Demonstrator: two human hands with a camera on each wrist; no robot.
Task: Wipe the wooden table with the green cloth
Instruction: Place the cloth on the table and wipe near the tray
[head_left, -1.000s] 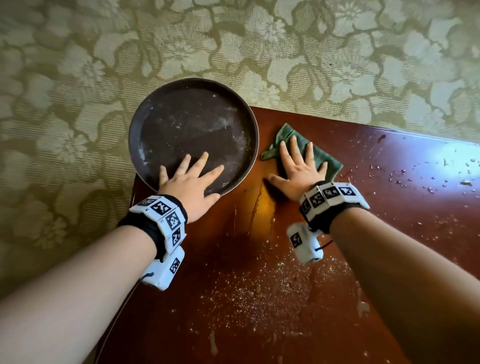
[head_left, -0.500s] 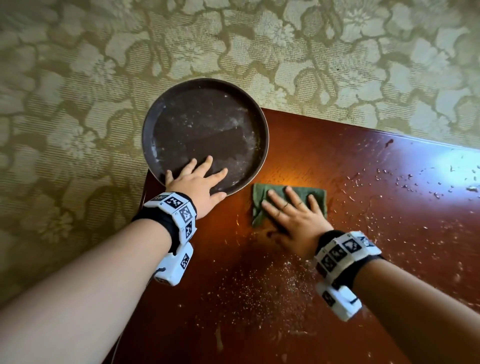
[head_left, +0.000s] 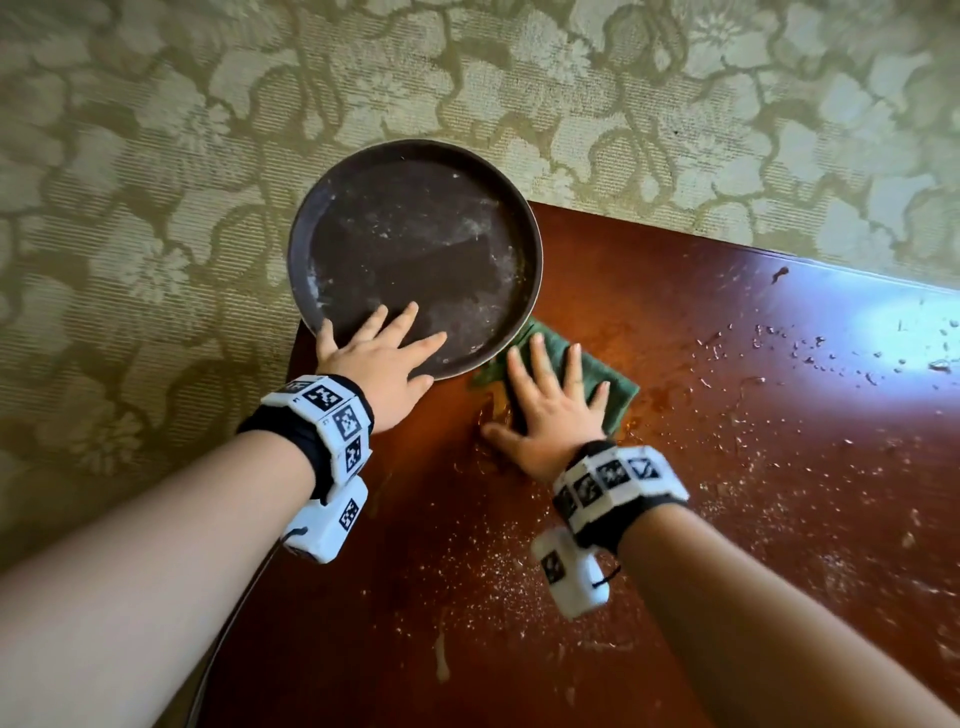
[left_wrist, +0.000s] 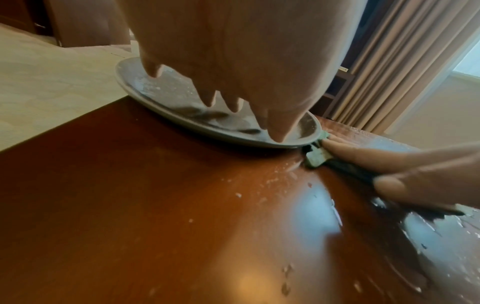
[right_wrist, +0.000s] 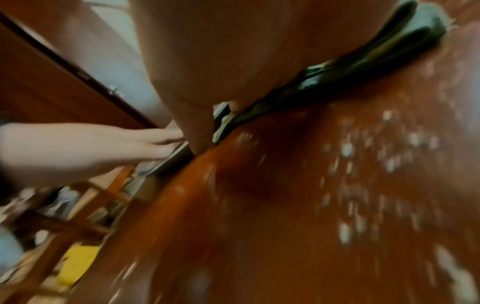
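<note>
The green cloth (head_left: 597, 376) lies folded on the wooden table (head_left: 727, 467) near its far-left corner, its far tip touching or tucked under the rim of the round dark tray (head_left: 415, 249). The right hand (head_left: 550, 410) presses flat on the cloth, fingers straight and spread, thumb on bare wood. The left hand (head_left: 382, 371) rests flat on the tray, fingers extended, grasping nothing. The tray overhangs the table's far corner above patterned carpet (head_left: 156, 208). Open tabletop extends right and toward the person, scattered with crumbs (head_left: 498, 577) and droplets (head_left: 810, 353). Wristband markers (head_left: 337, 421) carry no readable text. The right wrist view is motion-blurred.
</note>
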